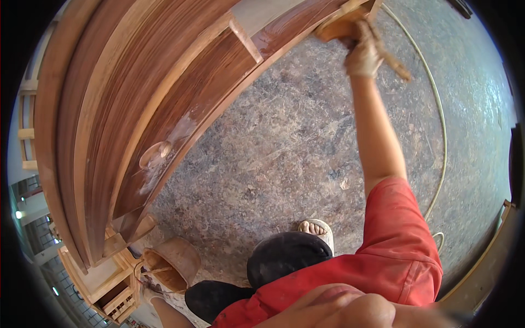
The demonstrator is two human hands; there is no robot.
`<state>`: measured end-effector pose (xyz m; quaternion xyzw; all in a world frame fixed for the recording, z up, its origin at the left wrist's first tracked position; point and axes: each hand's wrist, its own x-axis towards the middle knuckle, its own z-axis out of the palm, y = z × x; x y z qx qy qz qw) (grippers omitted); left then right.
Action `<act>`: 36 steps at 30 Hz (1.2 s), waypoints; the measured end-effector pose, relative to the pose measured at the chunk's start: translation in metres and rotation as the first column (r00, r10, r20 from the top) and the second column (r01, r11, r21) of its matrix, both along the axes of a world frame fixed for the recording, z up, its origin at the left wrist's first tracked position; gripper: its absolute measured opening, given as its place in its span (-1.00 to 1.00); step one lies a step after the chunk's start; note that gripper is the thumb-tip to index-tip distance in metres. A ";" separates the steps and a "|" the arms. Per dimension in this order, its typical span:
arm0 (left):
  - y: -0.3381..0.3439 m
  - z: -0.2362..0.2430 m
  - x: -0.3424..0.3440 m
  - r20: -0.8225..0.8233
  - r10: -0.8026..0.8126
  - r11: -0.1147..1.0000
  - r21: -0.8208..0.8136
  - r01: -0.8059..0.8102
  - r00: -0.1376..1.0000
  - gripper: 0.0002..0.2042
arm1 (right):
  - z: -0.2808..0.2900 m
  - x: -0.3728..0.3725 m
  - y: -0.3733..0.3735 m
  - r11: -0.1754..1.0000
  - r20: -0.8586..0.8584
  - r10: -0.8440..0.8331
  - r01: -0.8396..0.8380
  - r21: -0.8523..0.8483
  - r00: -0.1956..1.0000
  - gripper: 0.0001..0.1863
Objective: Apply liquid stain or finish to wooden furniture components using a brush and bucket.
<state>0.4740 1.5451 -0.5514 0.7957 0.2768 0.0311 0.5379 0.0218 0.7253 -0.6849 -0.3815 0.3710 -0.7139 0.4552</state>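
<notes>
My right arm reaches far ahead, and my right hand (365, 54) is closed around a brown, wet-looking pad or rag (334, 26), its exact kind unclear. It is at the lower edge of a large reddish-brown wooden piece (180, 104), near the top of the view. A loose brown end of what I hold hangs beside the hand. At lower left, my left hand (149, 294) is by the handle of a dirty, tilted bucket (183, 254) and seems to grip it; the fingers are partly hidden. A stick-like thing lies inside the bucket. Whitish wet smears (167, 153) mark the wood's lower panel.
A pale hose (437, 104) curves over the stained floor (284, 142) on the right. Behind the bucket stands a light wooden cabinet-like frame (98, 276). My sandalled foot (317, 229) is on the floor, close to my dark-clad knees.
</notes>
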 end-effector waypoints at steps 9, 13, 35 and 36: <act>-0.036 -0.011 -0.007 0.044 -0.021 1.000 0.010 0.020 0.999 -0.87 | -0.037 0.131 0.197 0.618 -0.262 0.098 -0.265 -0.741 0.960 -0.69; -0.039 -0.012 -0.015 0.062 -0.036 0.999 0.026 0.034 0.997 -0.87 | -0.032 0.090 0.160 0.831 -0.049 0.460 -0.450 -0.328 0.886 -0.67; -0.058 -0.025 -0.030 0.170 -0.115 0.990 0.103 0.098 0.979 -0.88 | 0.066 0.087 0.169 0.972 0.044 0.233 -0.234 0.009 0.971 -0.67; -0.053 -0.024 -0.027 0.158 -0.121 0.989 0.108 0.105 0.980 -0.89 | 0.080 0.090 0.172 0.985 0.149 0.168 -0.160 -0.067 0.974 -0.66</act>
